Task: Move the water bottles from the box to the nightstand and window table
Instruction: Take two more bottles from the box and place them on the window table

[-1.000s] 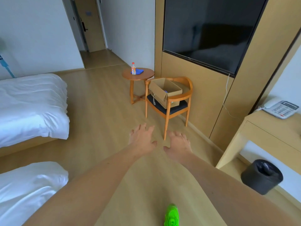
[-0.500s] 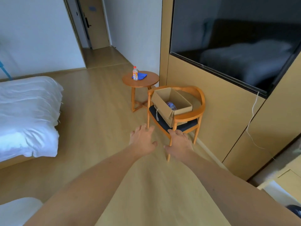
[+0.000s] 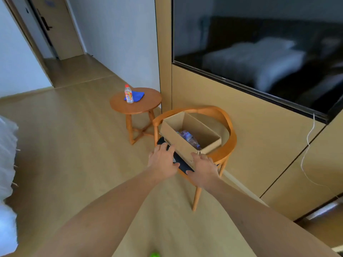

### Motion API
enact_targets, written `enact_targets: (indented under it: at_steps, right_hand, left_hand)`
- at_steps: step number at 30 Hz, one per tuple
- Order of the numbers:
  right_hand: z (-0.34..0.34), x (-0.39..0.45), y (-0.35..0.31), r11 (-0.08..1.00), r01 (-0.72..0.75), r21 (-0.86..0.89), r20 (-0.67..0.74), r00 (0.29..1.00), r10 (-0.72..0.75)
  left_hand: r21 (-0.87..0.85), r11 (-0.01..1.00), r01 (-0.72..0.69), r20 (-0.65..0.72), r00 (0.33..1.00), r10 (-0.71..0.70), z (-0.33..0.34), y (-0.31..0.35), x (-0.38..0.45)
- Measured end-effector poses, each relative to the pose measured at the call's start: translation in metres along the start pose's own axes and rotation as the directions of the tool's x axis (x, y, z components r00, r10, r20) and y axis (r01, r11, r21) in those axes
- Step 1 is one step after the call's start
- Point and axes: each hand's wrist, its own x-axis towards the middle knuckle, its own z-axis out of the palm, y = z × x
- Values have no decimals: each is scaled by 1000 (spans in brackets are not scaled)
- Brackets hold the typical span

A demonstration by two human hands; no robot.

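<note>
Since the earlier frames the view has closed in on the chair (image 3: pixel 219 154): the box (image 3: pixel 178 140) now sits larger and lower in the picture, and both hands, which hovered over bare floor a second ago, now reach its near side.

The left hand (image 3: pixel 163 162) is spread, fingers fairly straight and slightly apart, over the dark seat cushion (image 3: pixel 182 165) just beside the box's near left wall; whether the fingertips touch the cardboard cannot be told. The right hand (image 3: pixel 203 168) is likewise loose and flat, its fingers at the box's near corner, holding nothing. Neither hand grips anything.

One cardboard box stands open on the one wooden chair, set against the wood wall panel (image 3: pixel 259 141). Inside it lie clear water bottles (image 3: pixel 189 139) on their sides against the near wall; the blur lets at least one be made out, and the exact count cannot be told.

One small round bench (image 3: pixel 146 106) stands just beyond the chair, to its left. On it stand one upright bottle with an orange label (image 3: pixel 128 94) and one blue cloth (image 3: pixel 137 95) just behind it.

One large dark screen (image 3: pixel 259 43) hangs above the chair. A white cable (image 3: pixel 308 145) dangles from its lower right. The edge of one white bed (image 3: pixel 7 164) shows at the far left
</note>
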Motion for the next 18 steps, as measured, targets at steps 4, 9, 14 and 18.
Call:
enact_targets:
  at_steps: [4, 9, 14, 18]
  right_hand:
    - [4, 58, -28, 994, -99, 33, 11, 995, 99]
    - [13, 118, -36, 974, -223, 49, 48, 974, 221]
    - [24, 184, -31, 956, -283, 81, 80, 958, 277]
    - [37, 250, -14, 952, -294, 85, 101, 953, 285]
  left_hand:
    - [-28, 998, -64, 53, 996, 66, -8, -36, 73]
    - [-60, 989, -138, 88, 986, 143, -2, -59, 146]
    - [-70, 981, -179, 167, 968, 188, 18, -75, 213]
    - [-55, 976, -209, 193, 957, 216, 42, -84, 280]
